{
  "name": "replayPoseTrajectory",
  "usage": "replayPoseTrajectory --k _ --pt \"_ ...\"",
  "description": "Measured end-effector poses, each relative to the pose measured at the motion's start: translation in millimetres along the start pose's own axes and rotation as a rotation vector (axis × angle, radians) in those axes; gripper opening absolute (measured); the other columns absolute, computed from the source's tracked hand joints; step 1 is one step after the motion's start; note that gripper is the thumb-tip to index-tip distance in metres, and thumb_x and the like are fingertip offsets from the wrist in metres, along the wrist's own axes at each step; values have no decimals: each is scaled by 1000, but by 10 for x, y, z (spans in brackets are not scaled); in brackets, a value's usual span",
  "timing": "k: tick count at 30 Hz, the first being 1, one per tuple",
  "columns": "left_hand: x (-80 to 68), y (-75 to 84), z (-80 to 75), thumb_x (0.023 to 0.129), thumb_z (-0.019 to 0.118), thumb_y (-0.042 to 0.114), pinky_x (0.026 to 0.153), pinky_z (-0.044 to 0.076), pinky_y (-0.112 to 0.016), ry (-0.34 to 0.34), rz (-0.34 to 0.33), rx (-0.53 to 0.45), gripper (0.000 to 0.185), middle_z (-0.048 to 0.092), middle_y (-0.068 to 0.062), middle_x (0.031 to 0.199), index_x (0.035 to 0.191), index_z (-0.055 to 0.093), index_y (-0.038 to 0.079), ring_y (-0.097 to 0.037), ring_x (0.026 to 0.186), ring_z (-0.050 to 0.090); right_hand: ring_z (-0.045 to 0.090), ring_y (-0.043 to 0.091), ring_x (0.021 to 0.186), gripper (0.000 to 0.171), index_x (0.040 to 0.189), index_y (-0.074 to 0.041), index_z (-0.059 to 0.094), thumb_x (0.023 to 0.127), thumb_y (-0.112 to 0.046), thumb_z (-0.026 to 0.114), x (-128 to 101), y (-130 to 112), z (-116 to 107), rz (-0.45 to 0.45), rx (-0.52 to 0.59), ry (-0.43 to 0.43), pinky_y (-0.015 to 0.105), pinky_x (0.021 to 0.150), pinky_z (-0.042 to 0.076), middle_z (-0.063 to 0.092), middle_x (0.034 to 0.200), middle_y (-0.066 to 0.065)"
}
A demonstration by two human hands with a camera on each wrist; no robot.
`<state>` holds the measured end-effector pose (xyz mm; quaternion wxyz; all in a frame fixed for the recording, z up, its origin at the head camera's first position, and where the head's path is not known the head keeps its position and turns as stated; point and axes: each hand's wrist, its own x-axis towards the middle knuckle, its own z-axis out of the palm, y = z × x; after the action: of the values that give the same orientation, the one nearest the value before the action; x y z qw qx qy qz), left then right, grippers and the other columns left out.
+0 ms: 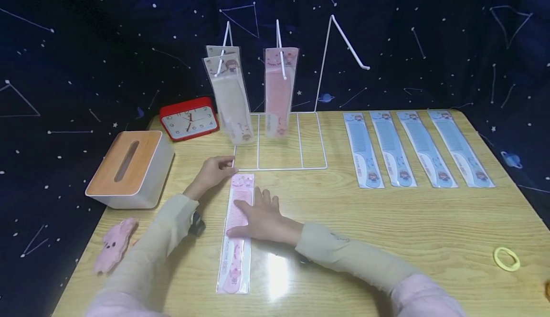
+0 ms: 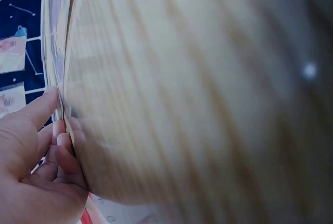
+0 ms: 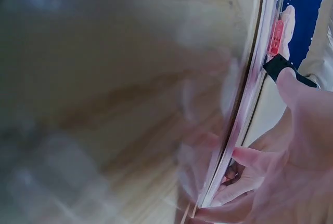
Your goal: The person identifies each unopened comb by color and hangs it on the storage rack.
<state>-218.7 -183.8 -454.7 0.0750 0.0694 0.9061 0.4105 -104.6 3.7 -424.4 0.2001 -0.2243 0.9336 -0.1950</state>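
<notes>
In the head view a pink comb in a clear package [image 1: 234,259] lies lengthwise on the table. My right hand [image 1: 264,219] spreads over its upper half, thumb and index finger reaching across the package and the other fingers pointing away. Just beyond the package's top end, my left hand [image 1: 215,173] grips the front left corner of a white wire rack [image 1: 281,168] between thumb and curled fingers. From the rack's left hook hang two packaged whitish combs [image 1: 232,100]; a packaged pink comb [image 1: 279,95] hangs from the middle hook. The right hook [image 1: 350,42] carries nothing.
Packaged blue combs [image 1: 399,150] lie in a row at the back right. A tissue box [image 1: 142,169] and a red clock [image 1: 189,119] stand at the left. Nearer are a pink plush item [image 1: 113,248] and, far right, a yellow ring [image 1: 507,259].
</notes>
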Motion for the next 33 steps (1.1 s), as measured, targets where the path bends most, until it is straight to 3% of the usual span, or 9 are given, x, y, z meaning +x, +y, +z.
replayPoseTrajectory --k 5,10,13,16,21,25,29,33 --pt "10 -22 5 87 69 18 90 48 -42 4 10 13 46 66 -18 106 127 58 -3 -30 100 60 19 48 137 84 140 -20 47 75 -71 61 -10 -20 1 14 -42 14 61 107 18 22 149 31" --pt "11 -5 -4 87 70 19 91 48 -42 4 -4 18 47 66 -17 106 127 58 -2 -30 101 61 25 46 134 82 125 -12 52 68 -68 71 -53 5 17 14 -68 51 59 104 25 27 144 35" --pt "6 7 -9 87 70 19 91 48 -42 2 -11 21 47 66 -17 107 128 58 -1 -30 101 61 33 41 125 80 121 -12 52 64 -60 78 -106 52 -1 -1 -91 66 55 95 32 34 139 33" --pt "4 9 -5 87 70 20 90 48 -41 3 -7 28 47 67 -17 107 127 58 -2 -30 100 61 38 36 113 81 129 -12 51 65 -49 82 -170 131 -38 -10 -81 55 49 84 37 40 134 27" --pt "7 3 2 87 70 19 92 47 -41 1 -12 23 47 67 -17 106 128 58 -2 -29 100 61 37 34 100 79 136 -12 49 66 -26 84 -296 307 -128 -7 54 17 39 68 43 40 134 24" --pt "-1 20 -8 87 70 18 92 46 -41 -1 -20 16 48 67 -17 106 128 57 -1 -29 100 61 41 37 101 79 135 -10 51 64 -16 85 -369 447 -176 -13 162 29 41 70 47 39 136 25" --pt "-8 30 -24 87 70 17 91 48 -41 -1 -8 12 47 67 -18 106 127 57 -2 -30 98 62 47 29 95 80 136 -7 50 64 -9 84 -393 579 -177 -51 266 49 36 71 50 46 121 18" --pt "2 18 -22 86 70 17 89 49 -41 1 8 11 46 67 -18 104 126 59 -3 -30 95 62 50 22 88 75 139 -5 46 70 -1 76 -412 696 -163 -97 377 36 29 66 51 49 115 15"
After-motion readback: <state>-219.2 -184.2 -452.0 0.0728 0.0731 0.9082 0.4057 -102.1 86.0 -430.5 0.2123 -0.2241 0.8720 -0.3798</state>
